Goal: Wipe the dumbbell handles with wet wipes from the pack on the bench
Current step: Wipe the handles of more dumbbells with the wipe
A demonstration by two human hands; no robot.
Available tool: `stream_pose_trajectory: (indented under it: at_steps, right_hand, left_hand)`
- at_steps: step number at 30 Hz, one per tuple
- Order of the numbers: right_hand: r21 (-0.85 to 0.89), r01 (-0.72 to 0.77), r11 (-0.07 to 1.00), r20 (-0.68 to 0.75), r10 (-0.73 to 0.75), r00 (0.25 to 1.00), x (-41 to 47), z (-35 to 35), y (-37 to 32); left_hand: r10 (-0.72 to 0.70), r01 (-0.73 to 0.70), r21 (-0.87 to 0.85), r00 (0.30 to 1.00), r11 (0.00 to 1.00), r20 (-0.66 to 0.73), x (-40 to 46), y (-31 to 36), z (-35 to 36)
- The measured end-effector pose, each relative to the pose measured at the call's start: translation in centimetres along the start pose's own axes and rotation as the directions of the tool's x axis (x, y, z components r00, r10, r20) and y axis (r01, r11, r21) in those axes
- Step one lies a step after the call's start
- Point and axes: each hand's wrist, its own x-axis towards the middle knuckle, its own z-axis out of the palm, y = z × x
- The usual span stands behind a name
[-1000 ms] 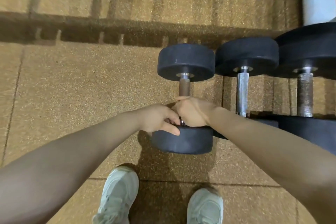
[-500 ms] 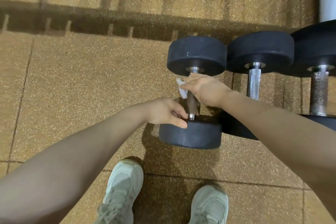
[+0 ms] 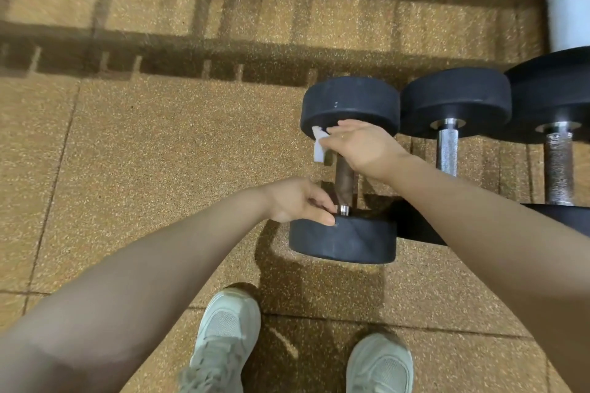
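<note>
Wiping is under way: the wet wipe point(image 3: 319, 143) is gripped around the handle point(image 3: 344, 180) by the right hand point(image 3: 360, 145). The near weight point(image 3: 343, 241) is steadied by the left hand point(image 3: 298, 201), fingers resting loosely; a stroke back down the handle seems called for next.

Speckled tan rubber floor point(image 3: 153, 150), laid in square tiles with visible seams. Three dumbbells lie on it side by side. The nearest dumbbell point(image 3: 343, 242), black-ended with a dark handle, lies under the hands. A second dumbbell point(image 3: 447, 150) with a bright metal handle lies just right of the right hand point(image 3: 364, 145); a larger third dumbbell point(image 3: 558, 169) lies further right. Two pale shoes point(image 3: 223, 338) stand on the floor below the left hand point(image 3: 297, 201).
</note>
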Motion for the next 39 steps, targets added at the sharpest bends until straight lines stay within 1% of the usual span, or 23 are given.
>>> stream_pose_trajectory:
  at_steps: [3,4,5,6,7,9,12,14,15,16,17,19,21,22,23,24,26,29,31,32,35,37,39]
  right_hand:
    - [-0.027,0.029,0.999,0.186,-0.024,0.982,-1.1,1.0,0.6]
    - [-0.073,0.1,0.992,0.236,-0.08,0.968,-1.6,0.8,0.1]
    - [-0.033,0.118,0.992,0.264,-0.105,0.959,-1.8,1.0,-0.3]
    - [0.043,0.071,0.997,0.282,-0.081,0.956,-2.2,1.2,-0.9]
    - [0.061,0.093,0.994,0.281,-0.107,0.954,-2.2,1.4,-1.4]
    - [0.197,0.124,0.973,0.27,-0.175,0.947,-2.4,2.0,-2.2]
    - [0.381,0.038,0.924,0.254,-0.144,0.956,-3.4,1.6,-2.7]
    - [0.522,-0.056,0.851,0.244,-0.086,0.966,-3.9,1.1,-2.8]
    - [0.57,-0.103,0.815,0.186,-0.007,0.982,-4.0,0.7,-2.7]
    - [0.616,-0.159,0.771,0.083,0.138,0.987,-4.2,0.5,-2.2]
    - [0.66,-0.23,0.716,-0.012,0.316,0.949,-4.3,0.5,-1.5]
    - [0.737,-0.334,0.588,-0.109,0.591,0.799,-4.6,0.7,0.1]
    - [0.764,-0.491,0.419,0.009,0.754,0.657,-4.6,1.0,0.8]
    - [0.763,-0.551,0.339,0.107,0.774,0.624,-4.4,1.2,0.9]
    - [0.767,-0.576,0.284,0.203,0.744,0.637,-4.0,1.3,0.6]
    - [0.789,-0.563,0.248,0.272,0.68,0.681,-3.6,1.5,0.0]
    - [0.858,-0.481,0.18,0.307,0.572,0.761,-3.3,1.6,-1.1]
    - [0.873,-0.467,0.137,0.331,0.537,0.776,-4.2,1.2,-1.9]
    - [0.87,-0.491,0.044,0.412,0.484,0.772,-5.3,0.7,-2.4]
    - [0.857,-0.514,0.04,0.444,0.448,0.776,-5.9,0.6,-2.4]
    - [0.712,-0.642,0.283,0.558,0.328,0.763,-6.2,0.0,-2.1]
    - [0.655,-0.67,0.351,0.553,0.381,0.741,-5.2,-0.1,-1.6]
    - [0.689,-0.654,0.312,0.443,0.531,0.722,-3.9,0.1,-0.9]
  left_hand:
    - [-0.006,0.006,0.025,1.0,1.0,0.006,-0.1,0.3,-0.2]
    - [-0.012,0.012,0.034,1.0,0.999,0.004,-0.1,0.3,-0.2]
    - [-0.014,0.014,0.045,1.0,0.999,0.0,-0.2,0.3,-0.1]
    - [-0.014,0.014,0.058,1.0,0.998,-0.005,-0.3,0.4,-0.1]
    - [-0.008,0.009,0.065,1.0,0.998,-0.01,-0.4,0.5,-0.1]
    - [-0.001,0.002,0.086,1.0,0.996,-0.013,-0.6,0.9,0.0]
    - [-0.002,0.005,0.146,1.0,0.989,-0.018,-0.9,1.5,0.5]
    - [0.001,0.006,0.168,0.999,0.986,-0.038,-1.2,1.4,0.7]
    - [0.002,0.006,0.166,0.999,0.986,-0.046,-1.3,1.3,0.6]
    - [0.001,0.007,0.161,0.999,0.987,-0.049,-1.3,1.3,0.5]
    - [-0.004,0.011,0.153,0.999,0.988,-0.044,-1.3,1.3,0.4]
    - [-0.01,0.014,0.146,0.999,0.989,-0.032,-1.3,1.5,0.3]
    - [-0.014,0.017,0.149,1.0,0.989,-0.022,-1.3,1.7,0.3]
    - [-0.016,0.019,0.15,1.0,0.988,-0.018,-1.3,1.8,0.4]
    - [-0.018,0.021,0.148,1.0,0.989,-0.019,-1.2,1.7,0.5]
    - [-0.016,0.019,0.144,1.0,0.989,-0.021,-1.2,1.7,0.6]
    - [-0.02,0.023,0.137,1.0,0.99,-0.022,-1.1,1.5,0.6]
    - [-0.031,0.033,0.131,0.999,0.991,-0.011,-0.9,1.5,0.3]
    - [-0.029,0.028,0.13,1.0,0.991,0.003,-0.8,1.6,0.1]
    - [-0.028,0.026,0.133,1.0,0.991,0.007,-0.8,1.6,0.1]
    - [-0.022,0.02,0.127,1.0,0.992,0.008,-0.8,1.8,-0.1]
    - [-0.012,0.011,0.111,1.0,0.994,0.006,-0.8,1.7,-0.2]
    - [-0.01,0.008,0.108,1.0,0.994,0.015,-0.7,1.5,-0.2]
